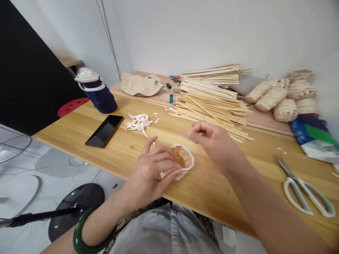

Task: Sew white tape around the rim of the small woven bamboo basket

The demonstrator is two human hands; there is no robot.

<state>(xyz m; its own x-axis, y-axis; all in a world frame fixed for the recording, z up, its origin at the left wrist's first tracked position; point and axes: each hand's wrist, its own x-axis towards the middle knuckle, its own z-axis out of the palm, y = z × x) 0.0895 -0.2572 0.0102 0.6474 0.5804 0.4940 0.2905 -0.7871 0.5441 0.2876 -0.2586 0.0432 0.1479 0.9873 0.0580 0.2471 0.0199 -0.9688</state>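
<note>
My left hand (159, 164) grips a small woven basket (188, 162) near the front edge of the table, its fingers over the near left side of the rim. White cord or tape edges the basket's round opening. Above and to the right of it, my right hand (212, 139) is raised with thumb and fingers pinched together. Whatever that pinch may hold is too small to make out. A heap of white ribbon (139, 122) lies beyond my left hand, and a strand trails from it toward the basket.
A phone (104, 131) and a blue jug (99, 95) are on the left. Behind lie bundled flat strips (209, 106), a teal thread spool (171, 98) and a beige cloth (141, 84). Scissors (302, 187) rest at right, below several woven pieces (284, 110) and a blue-green packet (312, 135).
</note>
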